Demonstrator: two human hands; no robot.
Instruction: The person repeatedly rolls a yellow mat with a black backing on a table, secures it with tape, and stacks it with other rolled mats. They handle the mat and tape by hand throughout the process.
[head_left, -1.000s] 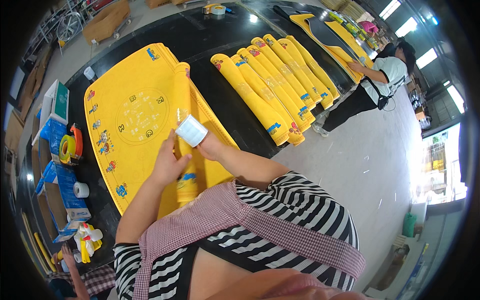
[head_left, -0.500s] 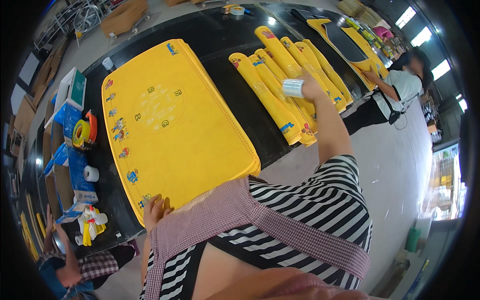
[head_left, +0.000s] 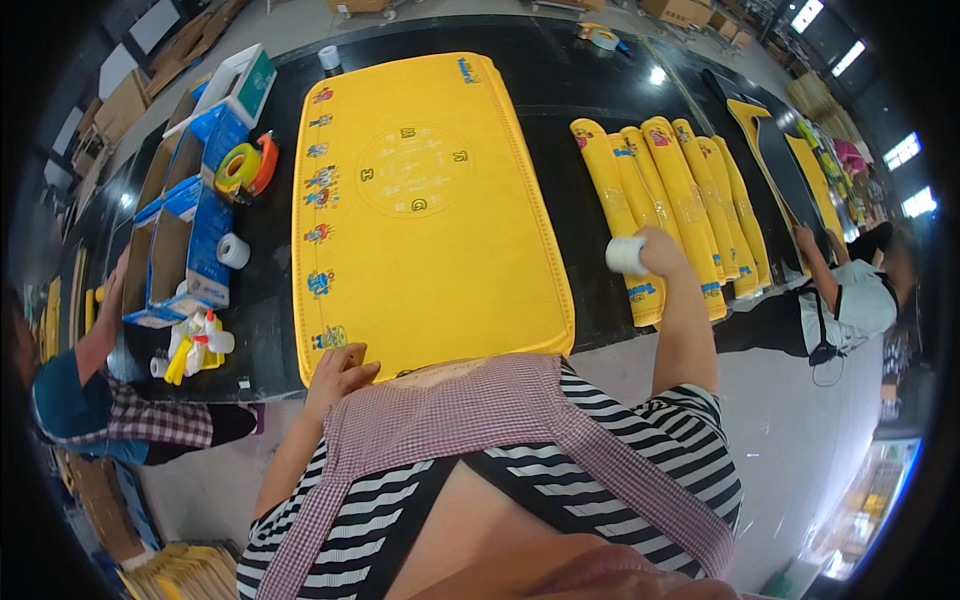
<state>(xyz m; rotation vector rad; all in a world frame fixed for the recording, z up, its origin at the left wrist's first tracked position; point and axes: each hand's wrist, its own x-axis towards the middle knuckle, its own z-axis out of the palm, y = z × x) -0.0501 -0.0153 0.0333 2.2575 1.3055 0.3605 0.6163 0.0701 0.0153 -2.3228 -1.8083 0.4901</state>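
A stack of yellow mats (head_left: pixel 450 290) with cartoon prints along its left edge and a printed circle lies flat in front of me. My left hand (head_left: pixel 342 378) rests open on its near left corner, fingers lying on the surface. To the right, my right hand (head_left: pixel 662 253) grips a roll of tape (head_left: pixel 626 255), whitish and shiny. It is over the near end of the leftmost of several rolled yellow mats (head_left: pixel 688 190), which lie side by side with clear tape strips on them. Whether the tape roll touches that mat I cannot tell.
On the black table (head_left: pixel 265 330) at left stand blue cardboard boxes (head_left: pixel 205 255), an orange tape dispenser (head_left: pixel 262 165), a white roll (head_left: pixel 233 251) and small bottles (head_left: pixel 212 340). A co-worker (head_left: pixel 850 295) handles mats at right; another person (head_left: pixel 90 390) is at left.
My right hand has come nearer with the tape roll, from the middle of the rolled mats to the leftmost one's near end. My view has turned; my left hand stays on the mat corner.
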